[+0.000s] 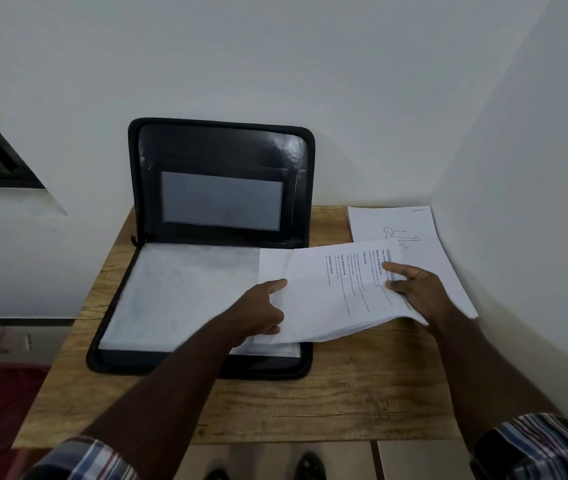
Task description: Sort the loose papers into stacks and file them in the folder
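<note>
A person standing at a small wooden table carries a sheaf of printed papers toward an open black folder, whose lid leans upright against the wall while its lower half lies flat with a white sheet already inside; the right hand pinches the sheaf's right edge, thumb on top across the printed lines and fingers curled beneath, closed on the paper; the left hand steadies the left edge, index finger stretched along the top surface and the remaining fingers tucked under, so the 2 hands hold the sheaf between them; how many sheets it contains cannot be told. The sheaf hangs just above the table, its long axis running left to right, its left portion already overlapping the right side of the folder's lower half and its right portion still out over bare wood; the folder bed lies to the left of both hands, nearer the left one, so the coming move appears to be a short slide leftward and a lowering to square the sheaf onto the white sheet. A second pile of papers, topped by a line drawing, rests at the table's far right corner, partly beneath the held sheaf, apparently still to be filed.
</note>
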